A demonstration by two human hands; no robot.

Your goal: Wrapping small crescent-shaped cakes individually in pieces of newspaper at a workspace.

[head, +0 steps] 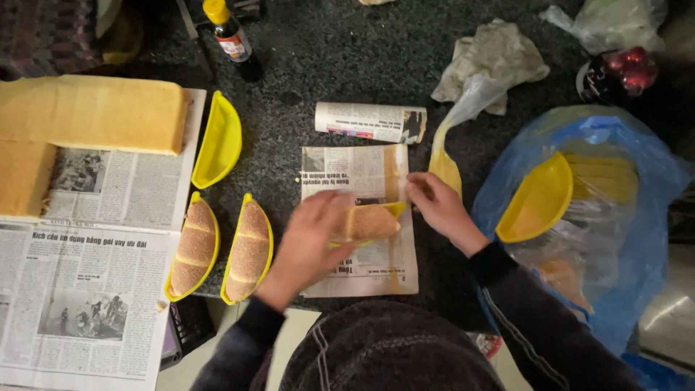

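- The left hand (313, 230) lies flat, fingers spread, on a brown seeded bread roll in a yellow plastic boat-shaped tray (369, 221).
- The roll sits on a small sheet of newspaper (360, 174) — right under that hand.
- The right hand (436, 205) pinches the sheet's edge, just beside the roll's far end.
- Two more filled yellow trays (221, 248) lie near, on the left.

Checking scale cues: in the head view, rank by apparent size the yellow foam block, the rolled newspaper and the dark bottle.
1. yellow foam block
2. rolled newspaper
3. dark bottle, though partly cut off at the frame's top edge.
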